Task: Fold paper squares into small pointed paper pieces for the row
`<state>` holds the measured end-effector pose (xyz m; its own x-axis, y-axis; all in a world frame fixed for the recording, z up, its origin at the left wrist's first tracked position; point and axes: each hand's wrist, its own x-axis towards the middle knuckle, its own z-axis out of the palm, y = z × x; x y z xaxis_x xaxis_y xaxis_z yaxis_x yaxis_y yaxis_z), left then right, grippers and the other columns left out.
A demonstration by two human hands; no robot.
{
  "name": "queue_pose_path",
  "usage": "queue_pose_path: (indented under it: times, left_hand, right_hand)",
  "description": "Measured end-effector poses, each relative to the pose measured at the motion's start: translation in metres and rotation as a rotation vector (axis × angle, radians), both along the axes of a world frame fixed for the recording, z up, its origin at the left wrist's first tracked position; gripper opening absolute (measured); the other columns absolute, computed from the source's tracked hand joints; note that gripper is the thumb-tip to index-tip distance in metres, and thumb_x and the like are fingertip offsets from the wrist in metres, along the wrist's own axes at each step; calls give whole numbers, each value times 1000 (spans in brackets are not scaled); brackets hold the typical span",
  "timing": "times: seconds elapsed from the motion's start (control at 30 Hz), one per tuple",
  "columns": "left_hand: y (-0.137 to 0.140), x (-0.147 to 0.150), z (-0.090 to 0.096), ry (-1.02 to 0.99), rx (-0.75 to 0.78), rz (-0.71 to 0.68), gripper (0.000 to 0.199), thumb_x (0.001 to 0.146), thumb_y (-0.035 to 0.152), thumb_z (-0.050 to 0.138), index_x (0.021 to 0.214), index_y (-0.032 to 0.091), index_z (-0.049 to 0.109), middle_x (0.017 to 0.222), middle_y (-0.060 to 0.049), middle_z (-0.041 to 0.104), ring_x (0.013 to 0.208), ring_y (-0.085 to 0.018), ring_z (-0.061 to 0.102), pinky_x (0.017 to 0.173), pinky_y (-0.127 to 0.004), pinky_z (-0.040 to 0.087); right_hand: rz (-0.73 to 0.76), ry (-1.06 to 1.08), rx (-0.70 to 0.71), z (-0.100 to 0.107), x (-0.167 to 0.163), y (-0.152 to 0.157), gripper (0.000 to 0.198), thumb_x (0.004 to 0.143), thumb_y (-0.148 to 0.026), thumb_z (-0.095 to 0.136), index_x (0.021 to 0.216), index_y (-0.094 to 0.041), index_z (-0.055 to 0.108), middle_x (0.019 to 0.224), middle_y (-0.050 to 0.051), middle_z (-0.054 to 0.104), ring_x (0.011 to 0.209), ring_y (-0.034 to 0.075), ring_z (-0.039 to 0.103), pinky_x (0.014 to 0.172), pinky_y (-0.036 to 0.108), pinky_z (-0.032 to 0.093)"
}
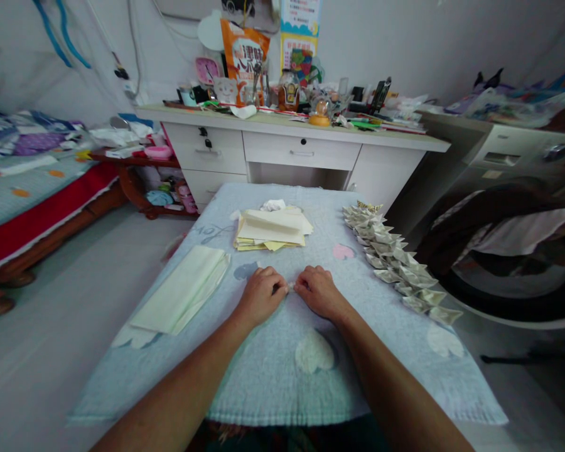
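Observation:
My left hand (264,293) and my right hand (319,290) meet near the middle of the cloth-covered table, fingertips almost touching. Both are closed in a pinch on a small pale piece of folded paper (290,287), mostly hidden by the fingers. Just beyond them lies a stack of cream and yellow paper sheets (273,227), a little crumpled white lump (273,205) behind it. Left of my left hand is a pile of long pale green paper sheets (181,292). Folded paper pieces with pointed tips (395,257) stand in rows along the right side.
The table wears a light blue cloth (263,383) with heart prints. Behind it stands a white desk (301,150) crowded with jars, an orange bag (245,59) and a pink clock (208,70). A washing machine (508,157) with its door open is at right, a bed (37,194) at left.

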<state>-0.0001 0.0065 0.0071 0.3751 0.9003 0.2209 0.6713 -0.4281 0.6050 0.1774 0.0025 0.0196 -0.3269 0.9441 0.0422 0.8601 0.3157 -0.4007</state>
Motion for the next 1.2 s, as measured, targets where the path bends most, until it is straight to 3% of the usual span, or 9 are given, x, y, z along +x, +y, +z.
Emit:
queue_pose_path:
  times: [0.67,0.8,0.97,1.1,1.2]
  left_hand:
    - [-1,-2,-4,181,24,120,12,78,25,61,70,20,66,85,-5,59,84,-21,51,78,-35,39]
    - [1,-5,-5,139,-7,111,8,78,22,60,78,22,67,89,-4,60,88,-21,52,81,-35,39]
    - [2,-2,-3,105,-29,121,21,87,23,48,88,23,69,94,-4,61,93,-21,52,83,-36,38]
    - [1,3,-3,147,-22,136,15,83,35,58,85,24,69,94,-3,60,96,-24,51,80,-36,37]
    - [2,4,-4,142,-48,128,12,78,32,64,86,25,69,94,-3,60,98,-24,51,81,-36,36]
  right_hand:
    - [-97,-101,-8,1,-9,-1,15,88,-32,55,81,-20,62,88,5,61,88,20,49,70,30,24]
    - [-86,-89,-13,1,-7,-1,15,88,-33,55,81,-20,62,88,4,60,88,19,49,70,29,24]
    - [-82,-55,0,0,-6,-2,13,87,-32,57,81,-21,61,87,3,59,87,18,48,71,29,23]
    - [-93,-30,3,-4,-5,-2,13,86,-32,59,80,-20,60,87,2,58,88,18,48,72,29,24]
    - [-130,10,10,-7,-4,-2,14,84,-33,61,85,-19,59,90,3,58,89,18,47,74,30,25]
